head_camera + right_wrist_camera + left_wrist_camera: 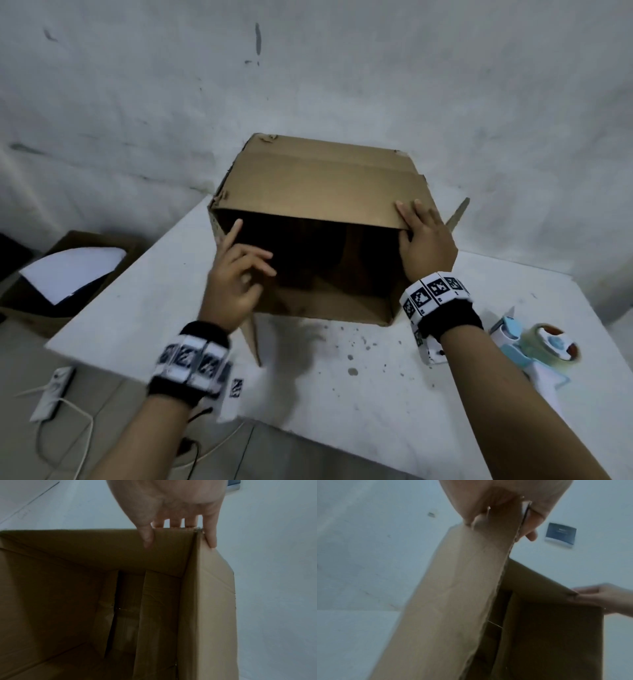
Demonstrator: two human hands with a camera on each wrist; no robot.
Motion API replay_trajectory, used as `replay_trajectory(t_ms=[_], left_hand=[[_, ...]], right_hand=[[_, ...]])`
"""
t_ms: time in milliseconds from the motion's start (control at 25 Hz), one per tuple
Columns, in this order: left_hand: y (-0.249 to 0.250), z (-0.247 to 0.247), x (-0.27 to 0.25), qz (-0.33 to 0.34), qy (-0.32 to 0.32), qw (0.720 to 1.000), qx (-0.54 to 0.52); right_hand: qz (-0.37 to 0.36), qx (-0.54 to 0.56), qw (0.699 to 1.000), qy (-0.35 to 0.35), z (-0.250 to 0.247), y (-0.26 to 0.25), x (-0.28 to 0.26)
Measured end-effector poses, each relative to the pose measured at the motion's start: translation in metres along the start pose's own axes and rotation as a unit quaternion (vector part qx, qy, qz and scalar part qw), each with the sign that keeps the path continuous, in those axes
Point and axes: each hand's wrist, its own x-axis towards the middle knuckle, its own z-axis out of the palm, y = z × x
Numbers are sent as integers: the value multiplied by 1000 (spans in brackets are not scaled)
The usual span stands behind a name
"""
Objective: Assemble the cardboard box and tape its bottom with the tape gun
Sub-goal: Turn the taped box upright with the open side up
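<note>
A brown cardboard box [318, 178] lies on its side on the white table [342, 394], its open end facing me. My left hand [239, 263] is at the opening's left edge; in the left wrist view its fingers [530, 524] and thumb pinch the left flap [453, 588]. My right hand [428, 240] grips the opening's upper right corner, fingers on the top panel and thumb [147, 536] inside. The box interior [68, 588] is dark, with folded flaps at its far end. A light blue tape gun [534, 346] with a clear roll lies on the table at the right.
A wall stands close behind the box. On the floor at the left sits another cardboard box [44, 308] with white paper in it, and a white power strip [51, 394] with cables. The table's front edge runs below my wrists.
</note>
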Motion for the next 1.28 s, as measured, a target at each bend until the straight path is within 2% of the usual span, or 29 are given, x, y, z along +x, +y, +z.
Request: replay_trajectory(t_ms=[80, 120, 200, 240, 360, 400, 440, 480, 520, 560, 600, 640, 760, 840, 960, 1040, 1080, 1160, 1200, 1280], left_hand=[[-1, -35, -14, -2, 5, 1000, 22], [1, -48, -13, -7, -9, 995, 101], [4, -67, -7, -42, -47, 950, 305], [3, -73, -2, -76, -57, 925, 367], [-11, -87, 13, -187, -49, 878, 439], [-19, -85, 18, -228, -74, 863, 444], [-26, -76, 24, -274, -106, 859, 419], [-36, -61, 31, -325, -118, 873, 344], [-41, -44, 38, -360, -94, 902, 218], [-45, -25, 47, -367, -48, 926, 73], [-50, -9, 54, -348, 6, 937, -28], [-52, 3, 59, -333, 58, 939, -66], [-65, 19, 65, -349, 124, 928, 49], [-73, 18, 63, -341, 117, 928, 96], [-84, 13, 61, -328, 75, 937, 96], [-87, 14, 58, -333, 60, 939, 62], [-90, 17, 58, -339, 60, 938, 45], [-97, 22, 56, -351, 66, 934, 20], [-102, 26, 56, -357, 66, 932, 14], [-111, 32, 50, -368, 53, 928, 16]], right_hand=[[-18, 28, 997, 65, 7, 3, -8], [-30, 36, 995, 93, 9, 2, -11], [-41, 52, 991, 113, 14, -3, -11], [-36, 57, 991, 115, 15, -4, -9], [-28, 55, 991, 115, 16, 1, -5], [-31, 51, 991, 121, 18, 3, -5], [-37, 51, 990, 129, 20, 4, -5], [-41, 54, 988, 136, 21, 4, -4], [-42, 60, 988, 139, 23, 2, -4], [-42, 67, 987, 140, 24, 2, -3], [-41, 73, 987, 138, 23, 2, -2], [-39, 78, 988, 131, 23, 3, -1], [-29, 69, 991, 112, 20, 12, 1], [-43, 84, 985, 146, 21, 19, 1], [-37, 149, 967, 204, 31, 26, -4], [29, 221, 952, 210, 38, 20, -6], [85, 262, 943, 189, 41, 15, -6], [203, 283, 930, 116, 47, 7, -9], [240, 272, 928, 85, 51, 6, -11], [270, 264, 925, 29, 58, 12, -23]])
